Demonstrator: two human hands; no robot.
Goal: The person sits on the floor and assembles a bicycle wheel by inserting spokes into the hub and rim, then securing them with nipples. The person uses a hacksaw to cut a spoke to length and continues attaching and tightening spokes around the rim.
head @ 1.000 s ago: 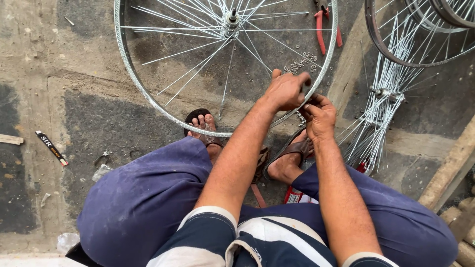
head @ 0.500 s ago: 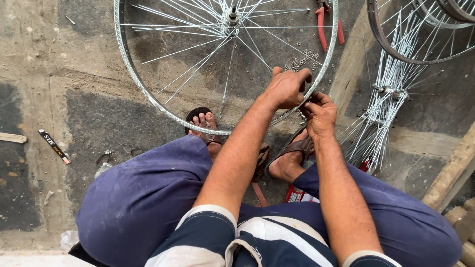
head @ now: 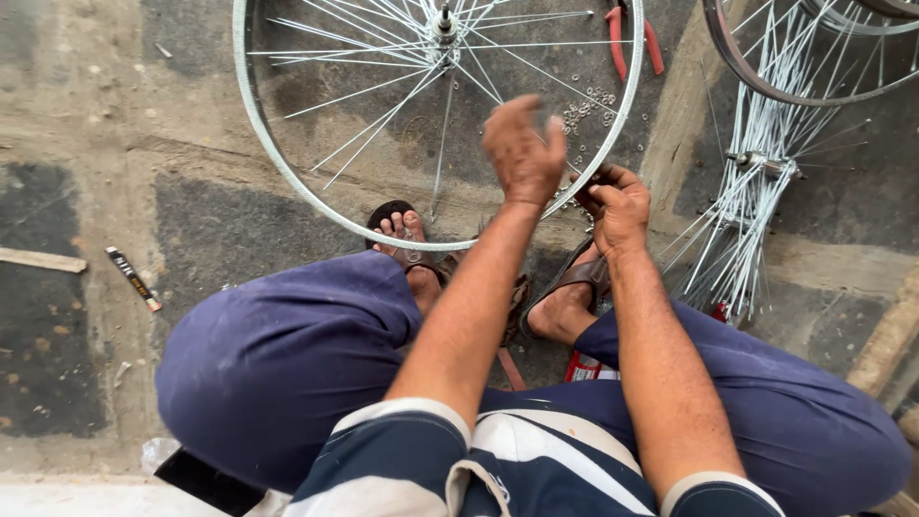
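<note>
A bicycle wheel lies flat on the floor in front of me, with a silver rim [head: 257,124], thin spokes and a hub [head: 442,23]. My left hand [head: 522,144] is lifted off the wheel and hangs above its near right part, blurred, fingers loosely apart, holding nothing I can see. My right hand [head: 615,203] rests on the rim's near right edge with its fingers closed around the rim there. What lies under those fingers is hidden. A scatter of small metal nipples [head: 589,103] lies on the floor inside the wheel, just beyond both hands.
Red-handled pliers [head: 634,43] lie past the nipples. A loose hub with a fan of spokes [head: 756,220] and another rim [head: 756,81] lie at the right. My sandalled feet [head: 402,235] sit under the rim. A small dark stick [head: 132,278] lies on the left floor.
My left hand has let go of the rim and risen above the wheel. My right hand stays at the same spot on the rim.
</note>
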